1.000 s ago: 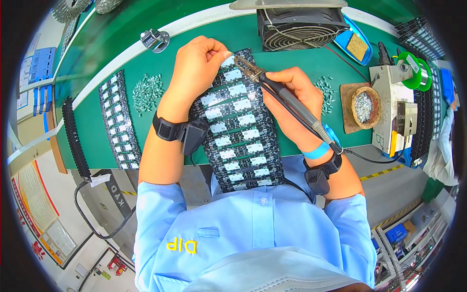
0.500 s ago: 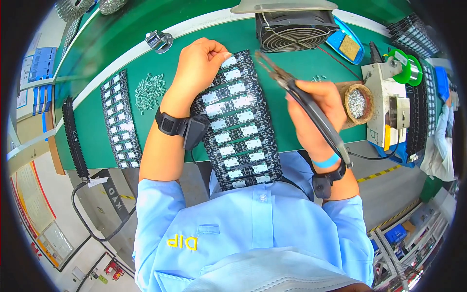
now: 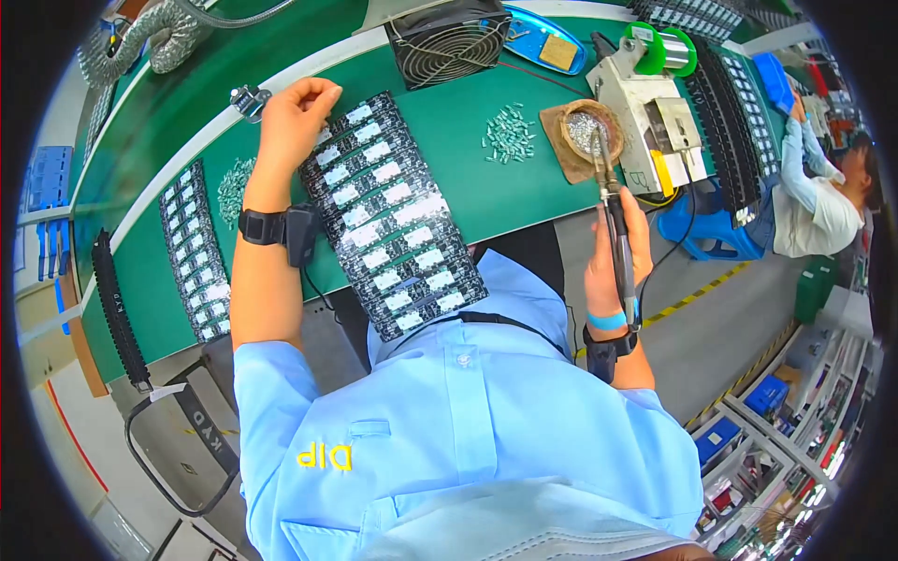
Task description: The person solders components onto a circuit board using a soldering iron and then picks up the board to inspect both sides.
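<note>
My left hand (image 3: 292, 126) is at the upper left corner of a panel of black circuit boards (image 3: 398, 215) with white parts in rows. Its fingers are curled into a pinch; what they hold, if anything, is hidden. The panel slants across the bench, its near end overhanging the edge by my shirt. In my right hand (image 3: 603, 271) is a soldering iron (image 3: 617, 224) with a dark handle. Its metal tip reaches into a round brown cup (image 3: 564, 140) of silvery bits. Wristbands circle both wrists.
Small green parts lie heaped left of the cup (image 3: 510, 134) and beside my left forearm (image 3: 234, 187). Another board panel (image 3: 195, 248) lies further left. A fan (image 3: 449, 51), sponge tray (image 3: 524, 42) and solder reel (image 3: 666, 51) stand behind. A person (image 3: 814, 201) sits at right.
My right hand has moved the soldering iron from above the panel's right side over to the cup. My left hand has shifted outward from the panel's far edge. The whole view has turned.
</note>
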A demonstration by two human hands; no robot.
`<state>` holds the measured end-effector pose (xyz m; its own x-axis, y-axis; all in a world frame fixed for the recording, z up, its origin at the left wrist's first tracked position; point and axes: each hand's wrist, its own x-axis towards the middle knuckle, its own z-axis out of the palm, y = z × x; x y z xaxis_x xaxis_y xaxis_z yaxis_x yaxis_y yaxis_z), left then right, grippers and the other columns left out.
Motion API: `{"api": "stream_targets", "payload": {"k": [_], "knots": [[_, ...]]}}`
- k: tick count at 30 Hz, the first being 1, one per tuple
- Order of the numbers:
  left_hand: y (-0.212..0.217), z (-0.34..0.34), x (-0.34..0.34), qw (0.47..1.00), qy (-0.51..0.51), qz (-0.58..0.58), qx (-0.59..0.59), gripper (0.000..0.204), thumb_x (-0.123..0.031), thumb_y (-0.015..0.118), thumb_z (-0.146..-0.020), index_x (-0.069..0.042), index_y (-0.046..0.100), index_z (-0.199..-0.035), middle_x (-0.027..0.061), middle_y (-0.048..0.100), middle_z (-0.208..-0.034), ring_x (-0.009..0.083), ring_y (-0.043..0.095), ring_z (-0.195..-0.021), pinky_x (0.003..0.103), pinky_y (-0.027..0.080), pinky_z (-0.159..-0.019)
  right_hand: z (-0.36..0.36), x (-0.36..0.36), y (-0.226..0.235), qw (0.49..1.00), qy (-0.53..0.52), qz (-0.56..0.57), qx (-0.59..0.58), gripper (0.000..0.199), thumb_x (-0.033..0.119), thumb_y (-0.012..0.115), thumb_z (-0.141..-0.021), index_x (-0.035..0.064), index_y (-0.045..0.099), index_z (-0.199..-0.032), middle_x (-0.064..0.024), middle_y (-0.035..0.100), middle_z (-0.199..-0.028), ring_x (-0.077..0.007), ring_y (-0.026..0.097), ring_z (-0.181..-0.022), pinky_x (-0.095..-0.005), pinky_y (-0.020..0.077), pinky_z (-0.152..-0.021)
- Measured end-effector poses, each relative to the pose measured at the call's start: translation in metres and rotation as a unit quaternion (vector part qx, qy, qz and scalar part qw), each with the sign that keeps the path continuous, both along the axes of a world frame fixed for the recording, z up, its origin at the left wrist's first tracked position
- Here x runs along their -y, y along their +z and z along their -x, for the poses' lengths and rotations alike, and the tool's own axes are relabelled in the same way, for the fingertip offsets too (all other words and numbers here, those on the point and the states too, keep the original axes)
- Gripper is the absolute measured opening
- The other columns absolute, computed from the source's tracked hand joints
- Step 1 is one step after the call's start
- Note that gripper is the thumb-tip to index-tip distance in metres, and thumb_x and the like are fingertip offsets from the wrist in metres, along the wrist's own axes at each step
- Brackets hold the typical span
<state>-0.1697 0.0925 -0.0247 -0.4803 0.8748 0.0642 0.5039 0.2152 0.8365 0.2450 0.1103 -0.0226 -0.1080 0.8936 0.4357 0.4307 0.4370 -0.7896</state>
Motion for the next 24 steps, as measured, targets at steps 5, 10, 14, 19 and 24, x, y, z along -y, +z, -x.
{"api": "stream_targets", "payload": {"k": [5, 10, 14, 19, 24], "knots": [[0.039, 0.002, 0.016, 0.999, 0.003, -0.044, -0.013, 0.021, -0.022, 0.068, -0.092, -0.001, 0.070, -0.098, -0.0029, 0.063, -0.077, 0.0054, 0.053, -0.068, 0.023, 0.045, -0.063, 0.002, -0.011, -0.010, 0.997, 0.071, 0.015, -0.026, 0.037, -0.004, 0.061, -0.092, 0.0012, 0.061, -0.129, -0.0116, 0.068, -0.110, -0.0139, 0.065, -0.103, -0.0250, 0.0502, -0.085], [0.036, 0.000, 0.027, 0.992, -0.071, 0.022, -0.097, 0.025, -0.023, 0.067, -0.092, -0.002, 0.070, -0.104, 0.0061, 0.071, -0.088, 0.0129, 0.063, -0.078, 0.029, 0.050, -0.074, 0.008, -0.003, 0.009, 0.990, 0.045, 0.030, -0.134, 0.040, 0.000, 0.060, -0.093, 0.0015, 0.056, -0.132, -0.0086, 0.067, -0.102, -0.0065, 0.055, -0.074, -0.0201, 0.0463, -0.068], [0.021, -0.005, 0.021, 0.990, -0.084, 0.075, -0.087, 0.028, -0.024, 0.075, -0.084, -0.002, 0.070, -0.101, 0.0096, 0.072, -0.090, 0.0184, 0.068, -0.084, 0.032, 0.052, -0.078, 0.017, -0.034, 0.016, 0.947, 0.048, 0.086, -0.307, 0.024, 0.003, 0.060, -0.094, 0.0050, 0.054, -0.116, -0.0028, 0.054, -0.079, -0.0090, 0.050, -0.065, -0.0232, 0.0384, -0.055], [0.016, -0.004, 0.008, 0.965, -0.086, 0.151, -0.195, 0.029, -0.018, 0.082, -0.076, -0.003, 0.070, -0.096, 0.0073, 0.069, -0.083, 0.0165, 0.065, -0.076, 0.030, 0.052, -0.071, 0.024, -0.095, 0.028, 0.721, 0.113, 0.293, -0.618, 0.017, 0.017, 0.061, -0.096, 0.0070, 0.061, -0.110, -0.0065, 0.063, -0.088, -0.0172, 0.058, -0.073, -0.0274, 0.0454, -0.060], [0.028, -0.008, -0.003, 0.951, -0.104, 0.213, -0.198, 0.030, -0.024, 0.081, -0.075, -0.005, 0.071, -0.096, 0.0066, 0.069, -0.083, 0.0214, 0.066, -0.080, 0.033, 0.052, -0.074, 0.035, -0.125, 0.026, 0.632, 0.160, 0.321, -0.687, 0.026, 0.022, 0.058, -0.096, 0.0023, 0.061, -0.113, -0.0109, 0.068, -0.103, -0.0207, 0.062, -0.087, -0.0303, 0.0502, -0.069]]}}
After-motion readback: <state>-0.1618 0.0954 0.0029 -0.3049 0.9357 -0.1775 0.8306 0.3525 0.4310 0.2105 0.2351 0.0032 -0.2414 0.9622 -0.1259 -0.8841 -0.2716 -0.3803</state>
